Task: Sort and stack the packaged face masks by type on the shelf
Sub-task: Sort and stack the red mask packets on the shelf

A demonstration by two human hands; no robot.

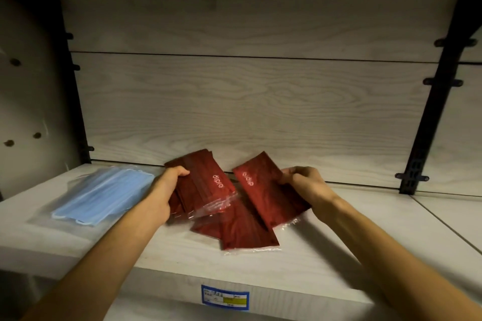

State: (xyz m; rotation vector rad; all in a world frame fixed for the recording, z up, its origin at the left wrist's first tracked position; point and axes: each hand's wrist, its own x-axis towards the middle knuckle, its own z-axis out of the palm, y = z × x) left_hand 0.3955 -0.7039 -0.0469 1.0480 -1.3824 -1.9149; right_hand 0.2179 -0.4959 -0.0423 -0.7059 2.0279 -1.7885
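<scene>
So the left hand (pixel 163 191) grips a stack of red mask packs (pixel 202 185), thumb on top, tilted up off the shelf (pixel 339 237). The right hand (pixel 303 182) pinches a single red mask pack (pixel 268 198) at its 2 o'clock edge. Two more loose red packs (pixel 242 229) lie flat underneath, around 6 o'clock of both. Blue mask packs (pixel 104 194) sit stacked way over at 9 o'clock. A price label (pixel 224 297) is stuck on the shelf's front edge.

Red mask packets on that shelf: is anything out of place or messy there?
Yes. Two red packets lie crossed and askew on the shelf, not stacked. The left hand grips a bundle of red packets; the right hand holds another red packet. The blue masks lie apart.
</scene>
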